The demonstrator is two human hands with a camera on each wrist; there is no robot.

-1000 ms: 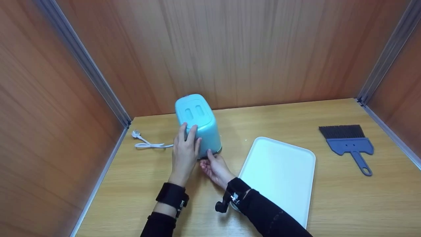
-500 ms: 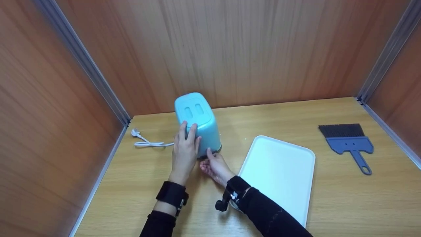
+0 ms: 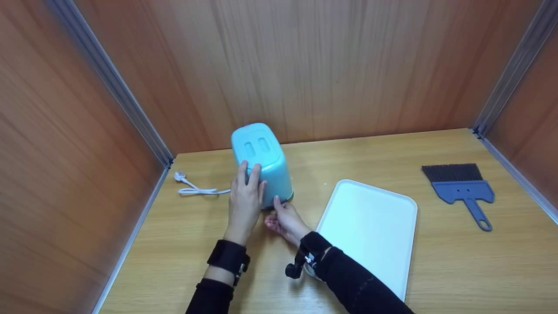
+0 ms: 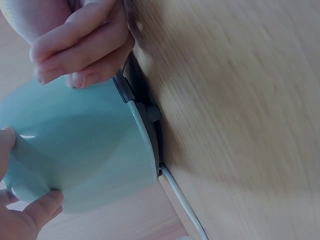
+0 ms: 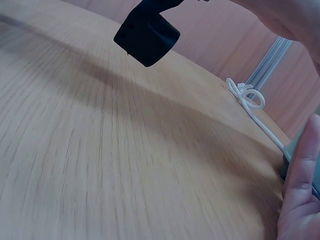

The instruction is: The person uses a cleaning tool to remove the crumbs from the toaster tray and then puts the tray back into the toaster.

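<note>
A light-blue toaster (image 3: 274, 183) with two long oval marks on its top stands at the left of the table, narrow end towards me. My left hand (image 3: 245, 205) rests on it, fingers reaching the near top edge and thumb on the end face. Low at the same end, my right hand (image 3: 287, 222) has its thumb up against the dark base edge (image 4: 124, 89). Its other fingers curl in front of the base in the left wrist view. I cannot tell whether thumb and index finger pinch the base edge.
The toaster's white cord and plug (image 3: 198, 190) lie to its left. A white tray (image 3: 370, 226) is partly under the right forearm. Farther right lies a blue brush (image 3: 463, 192) with black bristles. Wooden panels (image 3: 340, 69) rise at the back and both sides.
</note>
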